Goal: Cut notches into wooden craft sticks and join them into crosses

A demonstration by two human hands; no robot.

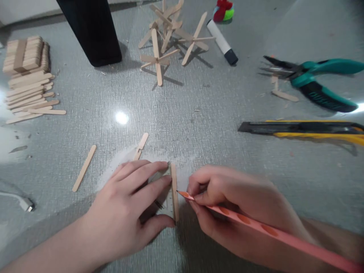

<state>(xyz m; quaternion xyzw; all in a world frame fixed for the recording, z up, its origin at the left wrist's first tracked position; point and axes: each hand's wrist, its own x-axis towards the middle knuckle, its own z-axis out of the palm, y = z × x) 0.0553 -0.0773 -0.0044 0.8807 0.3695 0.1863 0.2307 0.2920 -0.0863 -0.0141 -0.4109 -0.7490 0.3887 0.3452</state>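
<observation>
Nearest cam: left hand & right hand, bottom of frame, L to R from there.

Far L: white cable plug, lower left. Stick bundle w/ paper band, upper left; loose sticks heaped just below it. Lone stick lies tilted, left of ctr. Black device at upper left, top cut off by frame edge.

Ctr: left hand palm-down, fingers spread, not clenched; fingertips & thumb pin clear ruler. Marked stick lies along ruler's R edge, lower ctr, btwn the hands. Notched stick pokes out just above left hand's knuckles. Star-shaped stick frames stand at upper ctr, some overlapping.

R of ctr: right hand grasps pink pencil, fingers closed nr its point; tip at stick's R edge, contact can't tell. White tube w/ dark cap, upper ctr-right; red-&-green item just above. Far R: box cutter, mid-right, yellow/black; teal-handled pliers, upper right, jaws apart, stick scraps just below.
</observation>
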